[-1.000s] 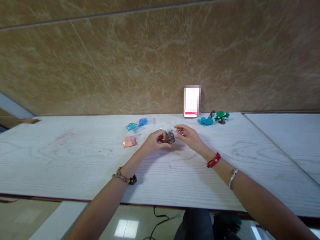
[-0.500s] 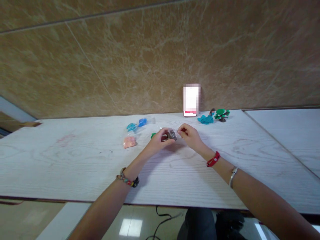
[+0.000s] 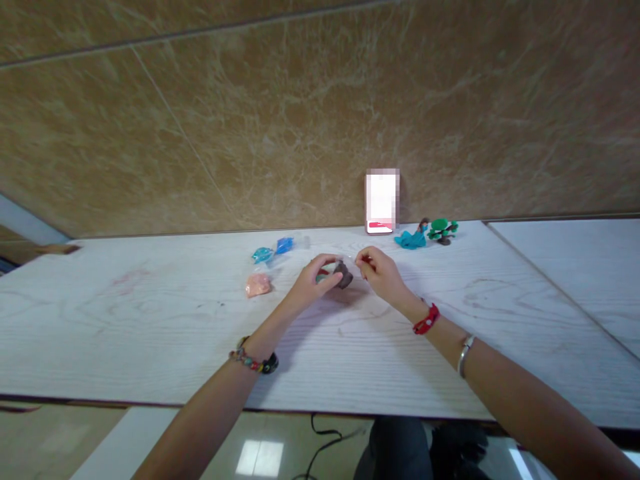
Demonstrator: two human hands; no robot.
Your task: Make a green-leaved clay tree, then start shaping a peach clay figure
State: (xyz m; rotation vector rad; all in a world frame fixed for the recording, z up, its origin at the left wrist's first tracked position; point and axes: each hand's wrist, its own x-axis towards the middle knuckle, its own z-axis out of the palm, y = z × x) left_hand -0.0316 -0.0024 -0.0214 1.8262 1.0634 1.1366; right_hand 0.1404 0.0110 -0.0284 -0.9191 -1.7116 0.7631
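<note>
L hand (image 3: pixel 320 280) clamped on lumpy dark-brown piece w/ clear plastic film (image 3: pixel 343 274), above white wood-grain table (image 3: pixel 380 360). R hand (image 3: pixel 377 270) just beside, fingertips pinched together; can't tell on what. Nearby L: crinkly clear bag of pinkish-orange stuff (image 3: pixel 259 285). Far R: green-topped, brown-based mini tree (image 3: pixel 442 231).

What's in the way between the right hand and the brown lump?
Between the right hand and brown lump, just a small gap with what looks like clear plastic at its top. Nothing else visible blocks it. The left hand holds the lump.
</note>
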